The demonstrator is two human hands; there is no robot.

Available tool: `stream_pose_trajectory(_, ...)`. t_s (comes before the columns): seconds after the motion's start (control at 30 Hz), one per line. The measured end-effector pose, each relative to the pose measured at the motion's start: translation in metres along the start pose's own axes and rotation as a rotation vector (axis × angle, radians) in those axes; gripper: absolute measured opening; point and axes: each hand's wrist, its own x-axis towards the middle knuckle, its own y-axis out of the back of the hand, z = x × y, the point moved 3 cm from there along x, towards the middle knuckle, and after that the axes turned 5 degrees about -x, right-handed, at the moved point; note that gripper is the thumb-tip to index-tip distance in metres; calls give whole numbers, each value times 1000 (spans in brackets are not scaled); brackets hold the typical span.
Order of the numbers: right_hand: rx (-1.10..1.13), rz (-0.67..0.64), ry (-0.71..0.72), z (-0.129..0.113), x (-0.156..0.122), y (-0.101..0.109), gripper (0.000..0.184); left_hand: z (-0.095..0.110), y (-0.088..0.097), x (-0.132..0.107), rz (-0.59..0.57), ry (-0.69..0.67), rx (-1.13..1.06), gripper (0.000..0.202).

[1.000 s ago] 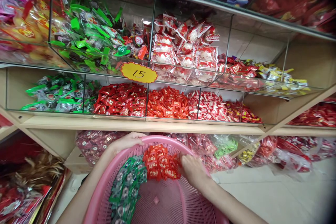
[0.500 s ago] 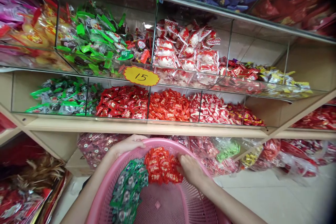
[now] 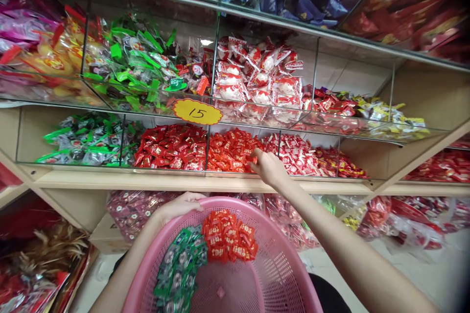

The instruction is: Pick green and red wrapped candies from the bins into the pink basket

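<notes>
My left hand (image 3: 181, 205) is closed over the far left rim of a pink plastic basket (image 3: 284, 234). Inside, green wrapped candies (image 3: 179, 266) lie along the left wall, and orange-red wrapped candies (image 3: 229, 236) are laid together at the far side. My right hand (image 3: 270, 167) reaches over the shelf's front edge into a bin of loose orange-red candies (image 3: 229, 149). Its fingers are curled and pinched at the bin's right side, with an orange-red wrapped candy at the tips, partly hidden by the fingers.
Clear dividers separate neighbouring bins of dark red candies (image 3: 172, 146) and red-and-white candies (image 3: 293, 149). A yellow price tag (image 3: 197, 111) marked 15 hangs on the upper shelf edge. Bagged candies (image 3: 141, 210) sit below the shelf, and a carton (image 3: 110, 234) stands at left.
My right hand has moved from the candies inside the basket up and forward to the orange-red bin. My left hand stays on the rim. The view has tilted slightly upward.
</notes>
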Motion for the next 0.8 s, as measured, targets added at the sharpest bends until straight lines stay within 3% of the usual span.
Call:
stream_pose_trajectory(0.17, -101, -61, -54, -3, 30, -16, 35, -3, 1, 0, -14, 0, -31, 39)
stream_pose_trajectory(0.57, -158, -47, -74, -10, 40, -24, 30, 0, 1, 2, 27, 5, 38, 37)
stream_pose_trajectory(0.8, -81, 43, -82, -1, 23, 1, 34, 0, 1, 2, 12, 4, 32, 38)
